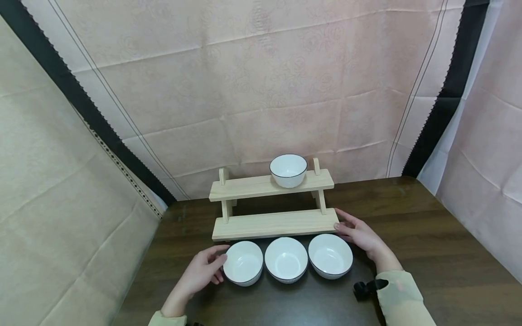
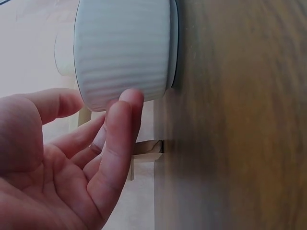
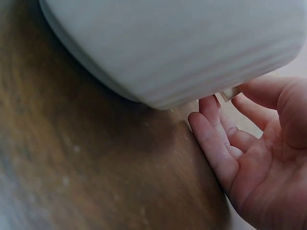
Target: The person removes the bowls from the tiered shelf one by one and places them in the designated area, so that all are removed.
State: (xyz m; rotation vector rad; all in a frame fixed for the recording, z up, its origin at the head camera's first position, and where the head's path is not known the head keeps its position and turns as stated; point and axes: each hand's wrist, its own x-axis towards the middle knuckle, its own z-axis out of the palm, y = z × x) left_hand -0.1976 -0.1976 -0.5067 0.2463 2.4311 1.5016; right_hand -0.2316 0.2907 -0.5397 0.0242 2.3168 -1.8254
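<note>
A row of three white bowls with dark rims stands on the table: left bowl (image 1: 243,262), middle bowl (image 1: 286,259), right bowl (image 1: 330,255). Beside the left bowl is my left hand (image 1: 205,268), thumb near the rim and fingers loosely bent along its side. The left wrist view shows the bowl's ribbed wall (image 2: 124,52) right above the fingertips. My right hand (image 1: 359,233) reaches past the right bowl, its thumb and fingertips at the right end of a two-tier wooden rack (image 1: 273,225). In the right wrist view, a bowl (image 3: 182,48) hides part of that contact.
A fourth white bowl (image 1: 288,170) sits on the rack's upper shelf, towards the right. Pale fabric (image 1: 269,90) hangs behind the dark wooden table (image 1: 408,226) and on both sides. A black strap fitting (image 1: 367,288) is on the right wrist.
</note>
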